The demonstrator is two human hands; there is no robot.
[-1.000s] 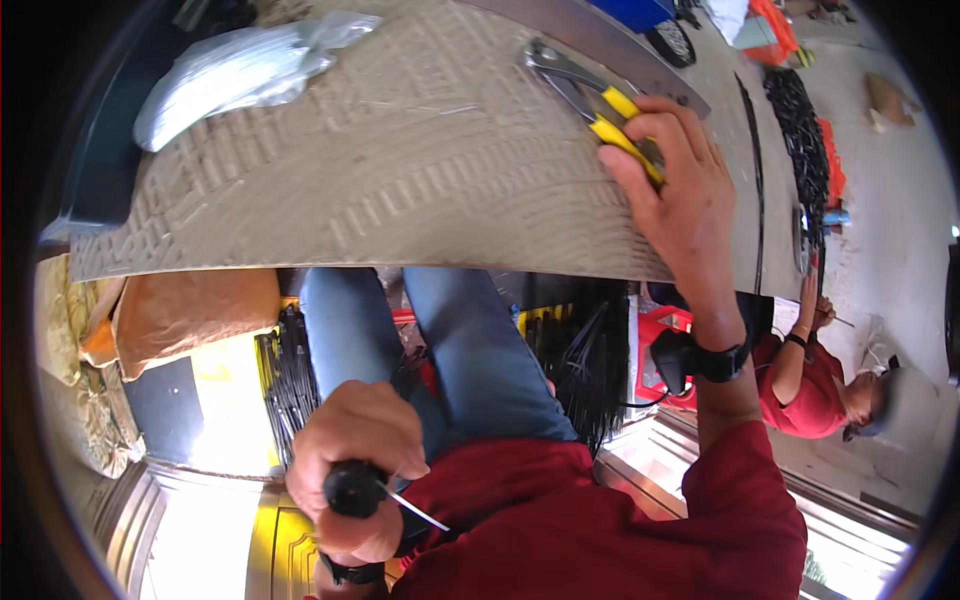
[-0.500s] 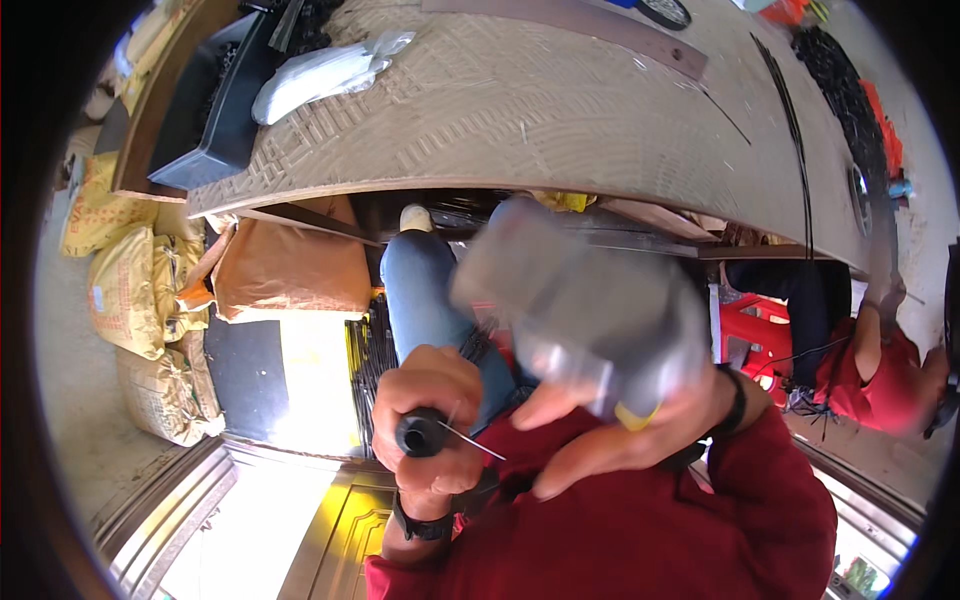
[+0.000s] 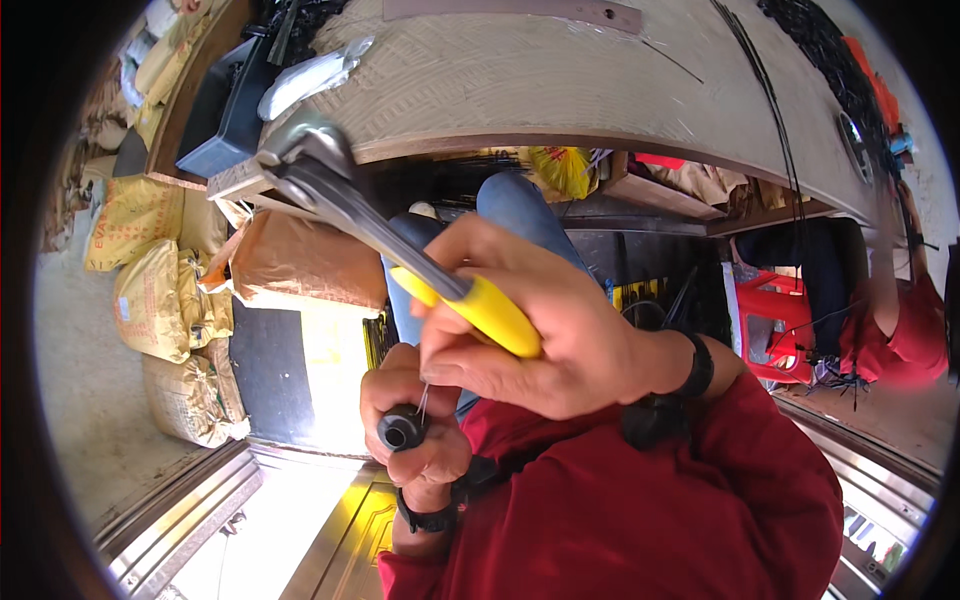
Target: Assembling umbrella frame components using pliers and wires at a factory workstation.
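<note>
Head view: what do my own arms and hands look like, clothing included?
Your left hand and right hand are ungloved. Plain dark red fabric sleeves stop short of the wrists, and black straps circle both. A rounded black unit sits by the right wrist.

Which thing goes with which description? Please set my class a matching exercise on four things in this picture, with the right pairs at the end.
Things:
1. Pliers
2. Stool
3. Clear bag
4. Cylinder

Descriptions:
A. on the table
B. in the left hand
C. in the right hand
D. red

Pairs: 1-C, 2-D, 3-A, 4-B
</note>
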